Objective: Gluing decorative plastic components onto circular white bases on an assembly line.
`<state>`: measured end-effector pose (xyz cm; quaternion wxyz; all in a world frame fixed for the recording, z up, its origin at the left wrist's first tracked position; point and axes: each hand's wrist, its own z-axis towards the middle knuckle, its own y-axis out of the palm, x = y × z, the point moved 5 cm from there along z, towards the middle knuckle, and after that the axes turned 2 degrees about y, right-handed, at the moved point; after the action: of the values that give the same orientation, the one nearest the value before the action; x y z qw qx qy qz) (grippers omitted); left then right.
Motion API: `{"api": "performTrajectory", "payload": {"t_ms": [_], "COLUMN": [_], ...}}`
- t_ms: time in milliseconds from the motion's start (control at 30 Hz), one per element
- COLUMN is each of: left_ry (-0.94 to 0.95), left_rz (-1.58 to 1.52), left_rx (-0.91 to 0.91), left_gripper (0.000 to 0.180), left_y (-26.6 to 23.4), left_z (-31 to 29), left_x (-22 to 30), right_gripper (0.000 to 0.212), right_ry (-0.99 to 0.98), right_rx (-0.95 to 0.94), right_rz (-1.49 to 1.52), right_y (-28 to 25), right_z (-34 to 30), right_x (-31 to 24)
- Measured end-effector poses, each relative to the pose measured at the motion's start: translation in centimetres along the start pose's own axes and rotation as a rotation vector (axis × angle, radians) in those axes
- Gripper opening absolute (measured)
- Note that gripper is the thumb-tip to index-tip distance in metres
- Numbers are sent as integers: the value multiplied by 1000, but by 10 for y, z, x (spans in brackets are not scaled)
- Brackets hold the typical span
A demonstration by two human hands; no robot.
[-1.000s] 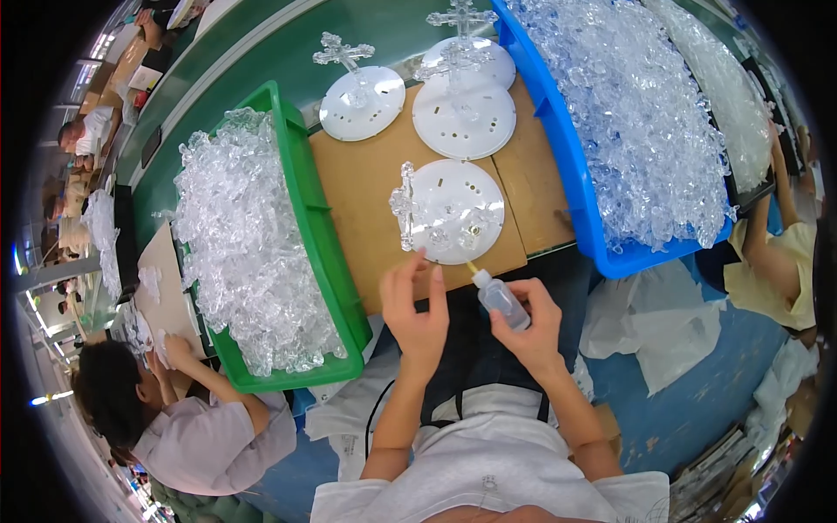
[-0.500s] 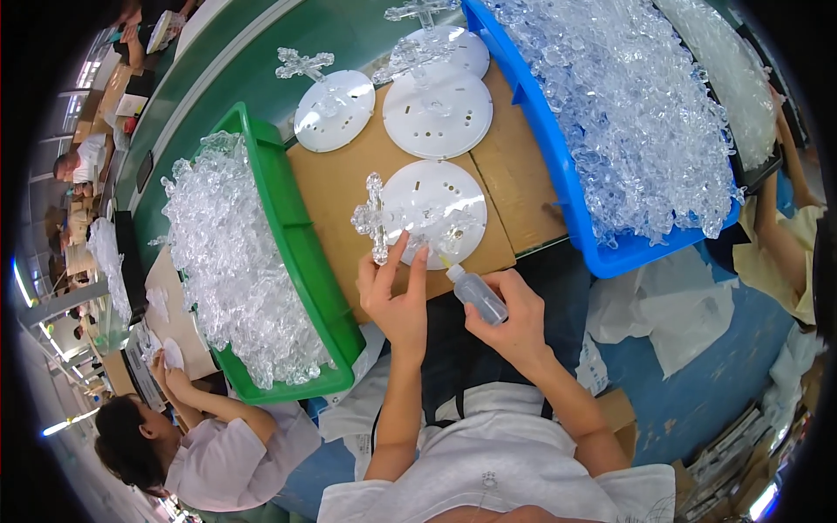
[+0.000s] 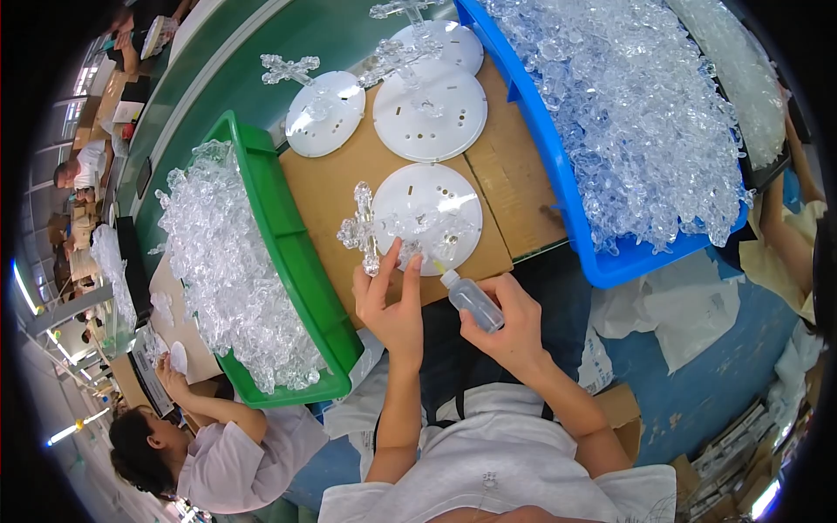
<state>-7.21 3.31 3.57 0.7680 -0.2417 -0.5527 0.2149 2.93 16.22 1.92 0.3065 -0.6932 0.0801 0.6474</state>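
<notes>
My right hand clamps the bottle; my left hand, fingers parted, overlaps the disc. My shirt bears a mark.

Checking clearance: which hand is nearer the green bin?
Left. The left hand is just right of the green bin, by the nearest disc; the right hand, holding the bottle, is farther right.
</notes>
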Motion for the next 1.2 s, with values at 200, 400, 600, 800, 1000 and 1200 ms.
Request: {"api": "performTrajectory", "payload": {"t_ms": [200,400,600,800,1000,1200], "left_ry": [-16,-75,-83,241,339,325], "left_rz": [-24,-22,-252,250,219,200], "left_rx": [-10,-69,-107,-252,-158,7], "left_gripper": [32,29,28,31,19,23], "left_y": [0,-3,-15,-8,-1,17], "left_z": [0,3,4,-7,-24,-50], "left_x": [-2,-5,-24,-25,-22,-3], "right_gripper": [29,29,29,28,28,28], "right_ry": [0,-1,80,82,163,173], "right_rx": [-33,-40,-42,-53,-38,-11], "right_rz": [-35,-30,81,57,31,-39], "right_y": [-1,0,3,3,-16,-26], "right_z": [-1,-4,-19,-21,-29,-38], "right_x": [3,2,9,7,9,10]}}
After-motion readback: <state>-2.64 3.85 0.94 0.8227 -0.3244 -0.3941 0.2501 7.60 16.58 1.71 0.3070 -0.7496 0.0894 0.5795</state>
